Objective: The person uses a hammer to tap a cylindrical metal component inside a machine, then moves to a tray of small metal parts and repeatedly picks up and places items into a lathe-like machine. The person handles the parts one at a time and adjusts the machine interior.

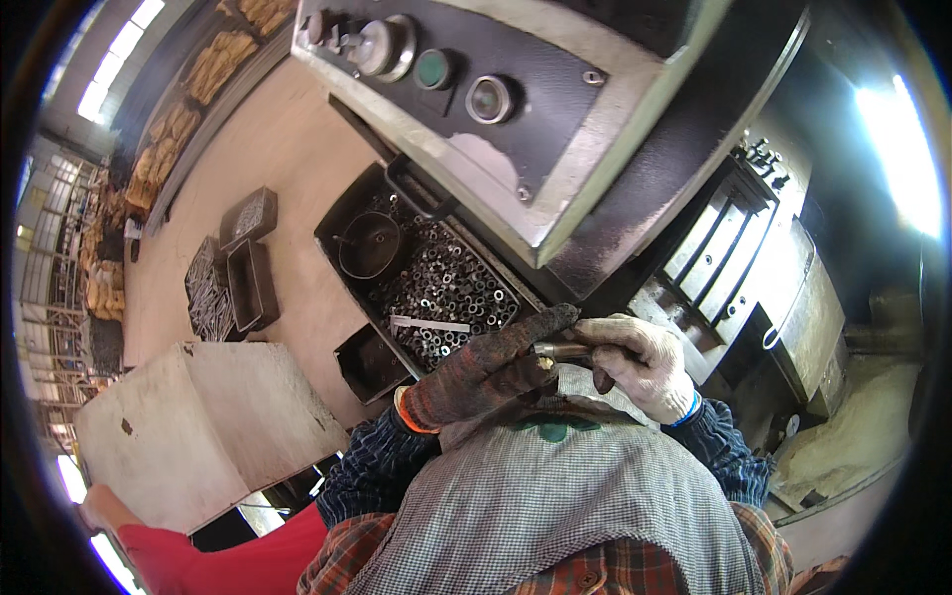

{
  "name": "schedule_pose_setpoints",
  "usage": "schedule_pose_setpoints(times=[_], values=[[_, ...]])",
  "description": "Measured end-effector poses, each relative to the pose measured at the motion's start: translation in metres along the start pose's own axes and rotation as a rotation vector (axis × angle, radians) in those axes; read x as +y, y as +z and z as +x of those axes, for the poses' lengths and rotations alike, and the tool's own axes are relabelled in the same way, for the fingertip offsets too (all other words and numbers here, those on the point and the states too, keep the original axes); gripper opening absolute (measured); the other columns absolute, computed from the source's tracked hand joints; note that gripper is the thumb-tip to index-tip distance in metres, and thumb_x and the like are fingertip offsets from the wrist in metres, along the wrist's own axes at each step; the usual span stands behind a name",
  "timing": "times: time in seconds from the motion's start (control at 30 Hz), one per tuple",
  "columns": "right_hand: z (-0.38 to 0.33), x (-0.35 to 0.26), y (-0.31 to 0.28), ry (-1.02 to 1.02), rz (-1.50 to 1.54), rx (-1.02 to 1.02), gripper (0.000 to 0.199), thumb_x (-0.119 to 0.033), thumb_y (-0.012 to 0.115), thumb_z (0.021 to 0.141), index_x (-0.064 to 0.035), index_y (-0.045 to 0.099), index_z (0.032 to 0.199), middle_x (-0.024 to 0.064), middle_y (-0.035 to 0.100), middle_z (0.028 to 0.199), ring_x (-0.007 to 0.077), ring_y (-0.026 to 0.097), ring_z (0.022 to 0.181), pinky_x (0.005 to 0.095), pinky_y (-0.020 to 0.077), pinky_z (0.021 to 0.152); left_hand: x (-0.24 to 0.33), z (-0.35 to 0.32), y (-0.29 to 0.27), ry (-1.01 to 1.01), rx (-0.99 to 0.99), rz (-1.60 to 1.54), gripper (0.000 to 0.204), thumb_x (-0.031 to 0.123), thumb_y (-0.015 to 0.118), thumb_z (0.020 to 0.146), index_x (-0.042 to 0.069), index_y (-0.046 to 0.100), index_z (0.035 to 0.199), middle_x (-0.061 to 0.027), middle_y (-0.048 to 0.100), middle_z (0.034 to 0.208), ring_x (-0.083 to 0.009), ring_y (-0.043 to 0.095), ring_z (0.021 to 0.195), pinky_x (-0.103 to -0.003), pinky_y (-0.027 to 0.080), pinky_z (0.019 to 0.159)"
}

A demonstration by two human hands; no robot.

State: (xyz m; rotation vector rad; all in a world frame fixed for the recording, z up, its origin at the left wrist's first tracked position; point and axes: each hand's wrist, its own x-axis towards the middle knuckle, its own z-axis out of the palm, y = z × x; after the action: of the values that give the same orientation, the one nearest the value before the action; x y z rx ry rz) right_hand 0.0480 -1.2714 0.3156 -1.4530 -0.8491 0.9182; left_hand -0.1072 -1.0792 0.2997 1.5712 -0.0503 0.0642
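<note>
My left hand, in a dark, dirt-stained glove with an orange cuff, is in front of my chest, its fingers closed about one end of a short metal cylinder. The white-gloved right hand pinches the other end, its fingertips soiled black. Only the middle of the cylinder shows between the gloves. Just beyond the left hand is a dark metal bin filled with small nut-like metal rings. A caliper lies on top of the rings, and a round dark bowl sits in the bin's far left part.
A machine control panel with knobs and buttons overhangs the bin. To the right stands a slotted metal machine bed. Boxes of metal pieces stand on the floor at left. A co-worker's red sleeve shows at lower left, beside a pale metal cover.
</note>
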Motion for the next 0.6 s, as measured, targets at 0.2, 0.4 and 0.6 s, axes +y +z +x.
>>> schedule_pose_setpoints(times=[0.2,0.4,0.6], values=[[-0.034,0.015,-0.031,0.095,0.445,0.348,0.033,-0.017,0.067,0.094,0.0039,0.063,0.120,0.0133,0.070,0.094,0.0142,0.065,0.065,0.0273,0.0551,0.056,0.021,0.027,0.016,-0.280,0.092,-0.201,0.048,0.003,0.069,0.092,0.002,0.054,0.137,-0.0080,0.066,0.124,-0.0125,0.062,0.107,-0.028,0.051,0.093],[-0.070,0.030,-0.057,0.034,0.544,0.563,0.041,-0.018,0.071,0.090,0.0043,0.060,0.122,0.0158,0.071,0.096,0.0141,0.065,0.065,0.0266,0.0556,0.058,0.018,0.068,0.045,-0.167,0.012,-0.032,0.047,0.000,0.074,0.086,-0.001,0.059,0.130,-0.0119,0.068,0.119,-0.0158,0.065,0.103,-0.028,0.054,0.090],[-0.096,0.019,-0.054,-0.086,-0.058,0.570,0.025,-0.002,0.072,0.088,-0.0015,0.070,0.113,0.0102,0.071,0.109,0.0181,0.068,0.099,0.0324,0.0554,0.089,0.013,0.096,0.062,-0.349,-0.196,-0.235,0.045,0.011,0.066,0.096,-0.002,0.053,0.138,-0.0122,0.068,0.119,-0.0149,0.065,0.106,-0.030,0.055,0.091]])
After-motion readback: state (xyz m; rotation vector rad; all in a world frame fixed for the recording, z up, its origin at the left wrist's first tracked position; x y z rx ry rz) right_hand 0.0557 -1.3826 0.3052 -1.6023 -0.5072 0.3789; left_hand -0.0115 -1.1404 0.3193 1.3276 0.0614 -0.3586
